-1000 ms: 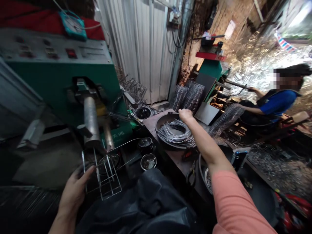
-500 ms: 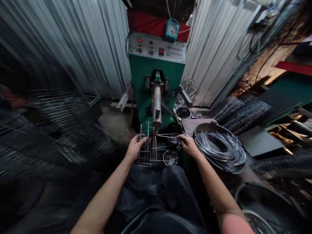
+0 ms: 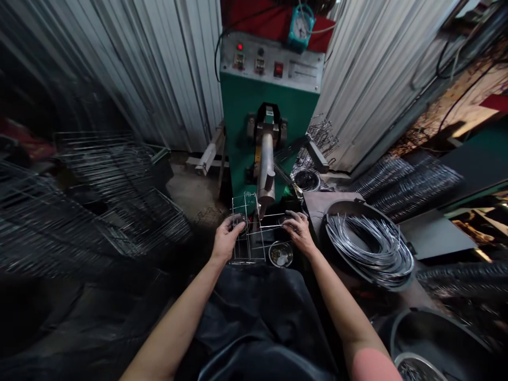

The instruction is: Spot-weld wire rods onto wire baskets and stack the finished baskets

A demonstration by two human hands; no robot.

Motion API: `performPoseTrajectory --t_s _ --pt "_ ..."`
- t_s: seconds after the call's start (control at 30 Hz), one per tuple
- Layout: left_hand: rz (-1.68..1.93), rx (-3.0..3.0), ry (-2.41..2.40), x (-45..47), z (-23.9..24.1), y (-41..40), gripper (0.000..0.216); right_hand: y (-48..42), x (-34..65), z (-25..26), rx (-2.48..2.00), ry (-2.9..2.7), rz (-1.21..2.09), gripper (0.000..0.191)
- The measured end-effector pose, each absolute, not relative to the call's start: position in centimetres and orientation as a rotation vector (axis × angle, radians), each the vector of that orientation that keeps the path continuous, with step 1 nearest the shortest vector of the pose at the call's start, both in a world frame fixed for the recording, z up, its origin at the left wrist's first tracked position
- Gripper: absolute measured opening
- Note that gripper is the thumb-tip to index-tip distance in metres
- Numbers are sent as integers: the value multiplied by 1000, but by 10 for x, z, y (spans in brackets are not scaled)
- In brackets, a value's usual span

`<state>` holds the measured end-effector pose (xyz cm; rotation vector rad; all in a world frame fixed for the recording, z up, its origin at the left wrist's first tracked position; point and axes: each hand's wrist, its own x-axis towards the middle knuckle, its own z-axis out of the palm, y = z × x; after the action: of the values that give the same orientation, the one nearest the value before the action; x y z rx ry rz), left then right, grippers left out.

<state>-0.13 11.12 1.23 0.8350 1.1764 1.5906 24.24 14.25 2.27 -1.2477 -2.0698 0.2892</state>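
Note:
My left hand (image 3: 229, 237) is closed on the left side of a small wire grid frame (image 3: 247, 242), its thumb across the wires. My right hand (image 3: 298, 232) pinches the ends of thin wires that stretch out from the frame's right side. The frame lies beneath the tip of a metal electrode arm (image 3: 266, 169) on a green welding machine (image 3: 242, 121). Whether the wires touch the tip is hard to tell. Just below my right hand sits a small round dish (image 3: 281, 255) with small bits in it.
To the right, a round tray (image 3: 330, 241) carries coiled wire lengths (image 3: 369, 254). A dark basin (image 3: 432, 323) stands at lower right. Stacked wire racks (image 3: 107, 180) fill the left side. Corrugated metal sheeting (image 3: 166, 69) rises behind the machine, near more tangled wire (image 3: 319, 140).
My right hand has come closer to my left, and its fingers have shifted on the wires. The frame has moved slightly under the arm tip. The whole view has tilted a little.

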Motion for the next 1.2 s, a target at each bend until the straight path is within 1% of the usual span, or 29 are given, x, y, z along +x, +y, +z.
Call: performPoseTrajectory --t_s 0.3,1.2 --pt "1561 764 1162 0 18 116 45 149 238 23 -1261 -2070 266 15" --pt "1545 666 1138 -4 18 139 48 170 237 35 -1296 -2086 444 15"
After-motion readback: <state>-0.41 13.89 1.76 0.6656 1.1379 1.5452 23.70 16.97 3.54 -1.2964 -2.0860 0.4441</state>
